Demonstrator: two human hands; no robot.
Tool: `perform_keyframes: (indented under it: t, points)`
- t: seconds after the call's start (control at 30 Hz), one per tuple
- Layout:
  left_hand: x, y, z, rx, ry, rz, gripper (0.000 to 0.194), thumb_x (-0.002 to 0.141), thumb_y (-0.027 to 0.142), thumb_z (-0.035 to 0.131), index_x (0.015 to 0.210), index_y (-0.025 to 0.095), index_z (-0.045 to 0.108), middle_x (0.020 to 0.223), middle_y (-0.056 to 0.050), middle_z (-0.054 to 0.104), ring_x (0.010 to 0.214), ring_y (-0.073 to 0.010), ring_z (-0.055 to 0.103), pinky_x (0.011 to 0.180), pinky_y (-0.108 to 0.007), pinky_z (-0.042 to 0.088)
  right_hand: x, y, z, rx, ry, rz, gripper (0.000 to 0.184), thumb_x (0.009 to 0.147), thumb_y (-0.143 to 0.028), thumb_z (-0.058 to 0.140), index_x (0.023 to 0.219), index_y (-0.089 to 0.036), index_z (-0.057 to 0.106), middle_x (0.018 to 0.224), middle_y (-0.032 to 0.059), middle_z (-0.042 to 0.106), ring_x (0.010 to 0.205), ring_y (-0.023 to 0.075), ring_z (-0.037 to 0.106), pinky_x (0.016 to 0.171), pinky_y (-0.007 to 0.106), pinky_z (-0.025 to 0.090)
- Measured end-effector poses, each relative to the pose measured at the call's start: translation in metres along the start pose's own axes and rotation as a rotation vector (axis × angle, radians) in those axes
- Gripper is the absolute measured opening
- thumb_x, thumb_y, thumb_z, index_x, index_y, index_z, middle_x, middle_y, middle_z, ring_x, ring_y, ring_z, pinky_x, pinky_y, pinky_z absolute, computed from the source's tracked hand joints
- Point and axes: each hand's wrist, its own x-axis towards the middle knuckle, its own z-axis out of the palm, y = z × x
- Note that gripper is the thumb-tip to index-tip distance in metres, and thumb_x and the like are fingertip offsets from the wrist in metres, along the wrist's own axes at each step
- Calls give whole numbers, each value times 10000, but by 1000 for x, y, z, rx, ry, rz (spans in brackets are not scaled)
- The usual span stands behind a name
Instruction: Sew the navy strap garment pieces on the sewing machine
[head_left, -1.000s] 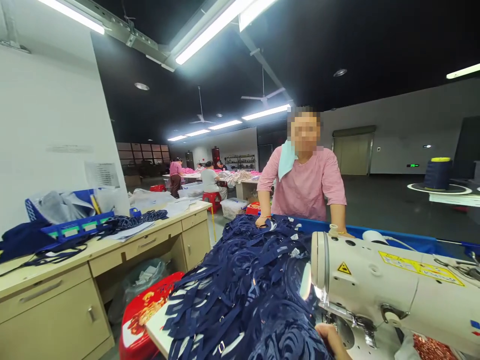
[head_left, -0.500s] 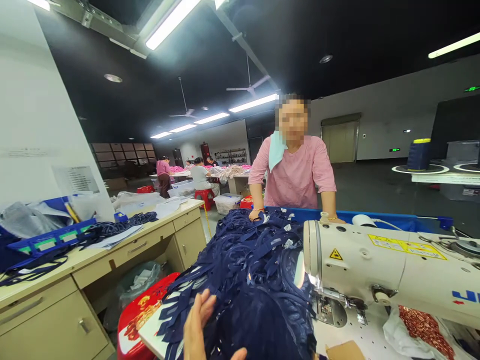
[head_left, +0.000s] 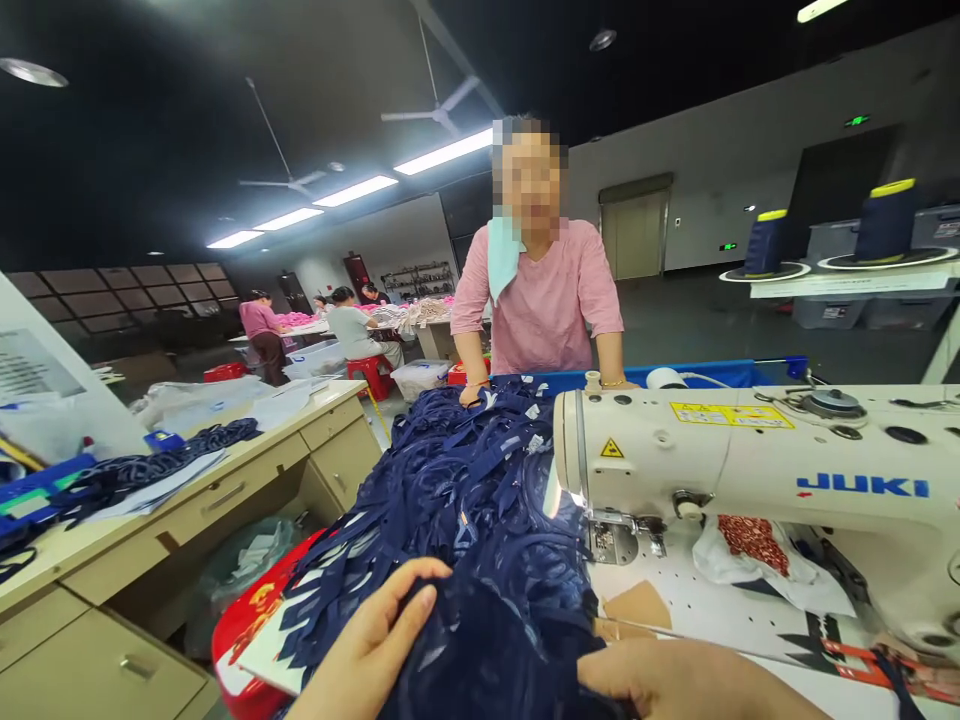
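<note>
A dark navy fabric garment piece (head_left: pixel 495 650), rounded and partly sheer, is between my hands at the bottom centre. My left hand (head_left: pixel 386 625) is closed on its left edge, thumb and forefinger together. On the right, my right hand (head_left: pixel 652 668) grips the opposite edge, its fingertips hidden by the cloth. Beyond lies a heap of similar navy pieces (head_left: pixel 450 480) with straps and white tags. To the right of the heap stands a white JUKI sewing machine (head_left: pixel 735 455), its needle area beside the fabric.
Facing me, a person in a pink shirt (head_left: pixel 547 300) leans over the far end of the heap. Red-handled scissors (head_left: pixel 877 660), a bag of reddish bits (head_left: pixel 754 545) and a tan card piece (head_left: pixel 637 605) lie on the machine table. A desk (head_left: pixel 247 490) stands left, above a red stool (head_left: pixel 262 600).
My view has turned right and slightly down. My left hand, apart from the cloth before, now grips the navy piece. My right hand has come into view on its other edge.
</note>
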Motion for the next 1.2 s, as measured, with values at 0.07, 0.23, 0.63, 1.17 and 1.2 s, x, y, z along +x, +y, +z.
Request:
perform_keyframes:
  t: [0.07, 0.23, 0.63, 1.17, 1.2]
  points:
    - [10, 23, -5, 193, 37, 153, 428, 915, 543, 421, 1189, 236, 538, 1023, -35, 632, 959, -218, 590, 895, -334, 477, -1, -7, -2, 78, 14, -13, 294, 758, -443, 641, 891, -184, 684, 825, -20, 657, 762, 143, 572, 641, 183, 424]
    - [60, 56, 8, 555, 137, 479, 330, 959, 297, 330, 1193, 224, 552, 1114, -68, 588, 1047, -221, 574, 964, -390, 448, 5, -16, -3, 372, 322, 99, 423, 864, -564, 476, 948, -181, 634, 887, 16, 665, 835, 191, 601, 705, 249, 458]
    - [123, 36, 76, 804, 422, 621, 262, 912, 245, 529, 1146, 129, 519, 1186, -150, 526, 1142, -307, 513, 986, -483, 410, 40, 85, -20, -92, 730, 375, 254, 830, -417, 394, 850, -206, 536, 820, 41, 599, 791, 207, 545, 711, 301, 380]
    - [123, 43, 94, 686, 218, 521, 484, 902, 67, 342, 1353, 206, 450, 951, -67, 544, 872, -192, 586, 810, -311, 497, 37, 57, -17, -272, 761, 516, 189, 928, -382, 423, 881, -235, 532, 797, -9, 653, 751, 195, 634, 614, 268, 371]
    - [128, 44, 95, 712, 187, 519, 457, 894, 47, 338, 1279, 209, 524, 949, -65, 523, 855, -179, 590, 788, -286, 500, 36, 58, -17, -322, 791, 525, 174, 927, -367, 445, 913, -232, 554, 814, -5, 670, 752, 197, 644, 604, 267, 378]
